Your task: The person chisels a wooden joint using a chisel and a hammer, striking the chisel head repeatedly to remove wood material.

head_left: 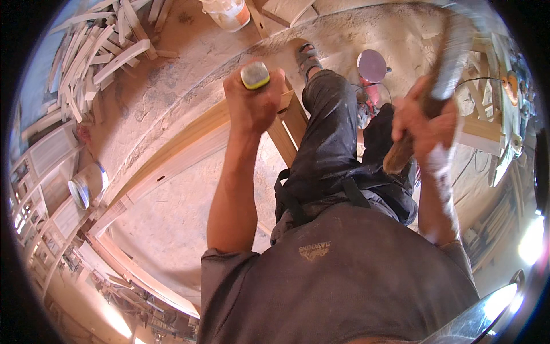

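Two grips closed | left hand (255,109) held yellow-rimmed handle (255,75) near wooden frame (197,130) | right hand (438,133) held blurred wood-handled tool (448,69), frame's right | steady handle, square hits likely mattered

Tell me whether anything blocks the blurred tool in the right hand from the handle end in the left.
Nothing visible does: the blurred tool in the right hand and the handle end in the left hand have open space between them; the trouser leg seen there appears lower.
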{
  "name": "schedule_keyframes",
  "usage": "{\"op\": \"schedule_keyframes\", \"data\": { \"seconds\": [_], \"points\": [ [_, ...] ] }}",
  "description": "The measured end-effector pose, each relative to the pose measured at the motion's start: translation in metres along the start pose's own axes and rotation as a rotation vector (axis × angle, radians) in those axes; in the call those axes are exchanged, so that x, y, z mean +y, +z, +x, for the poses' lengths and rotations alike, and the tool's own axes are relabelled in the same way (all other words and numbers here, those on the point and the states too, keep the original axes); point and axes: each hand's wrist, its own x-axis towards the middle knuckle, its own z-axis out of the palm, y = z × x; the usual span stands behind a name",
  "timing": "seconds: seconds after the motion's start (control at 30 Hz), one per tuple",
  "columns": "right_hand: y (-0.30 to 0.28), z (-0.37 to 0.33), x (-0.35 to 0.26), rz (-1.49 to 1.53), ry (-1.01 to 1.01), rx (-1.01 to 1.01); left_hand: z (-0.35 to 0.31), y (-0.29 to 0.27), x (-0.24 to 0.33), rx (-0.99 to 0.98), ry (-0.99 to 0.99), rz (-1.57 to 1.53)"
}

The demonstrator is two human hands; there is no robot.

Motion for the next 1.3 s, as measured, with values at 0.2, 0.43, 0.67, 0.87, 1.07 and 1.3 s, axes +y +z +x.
{"op": "schedule_keyframes", "data": {
  "seconds": [0.2,0.43,0.67,0.87,1.07,1.3],
  "points": [
    [0.012,0.002,-0.006,-0.594,-0.5,-0.192,-0.001,-0.009,0.009,-0.149,-0.131,-0.108],
    [0.004,-0.028,0.027,-0.696,-0.348,-0.31,-0.027,-0.046,-0.02,0.106,-0.098,-0.421],
    [-0.033,-0.064,0.078,-0.402,0.492,-0.19,-0.031,-0.028,0.05,0.012,0.194,-0.209],
    [-0.036,-0.069,0.092,-0.333,0.619,-0.188,-0.013,-0.051,0.002,0.129,0.019,-0.526],
    [-0.026,-0.055,0.084,-0.378,0.566,-0.203,-0.012,-0.043,-0.013,0.144,0.023,-0.626],
    [-0.021,-0.06,0.088,-0.38,0.556,-0.258,-0.011,-0.04,-0.011,0.11,-0.033,-0.56]
  ]
}}
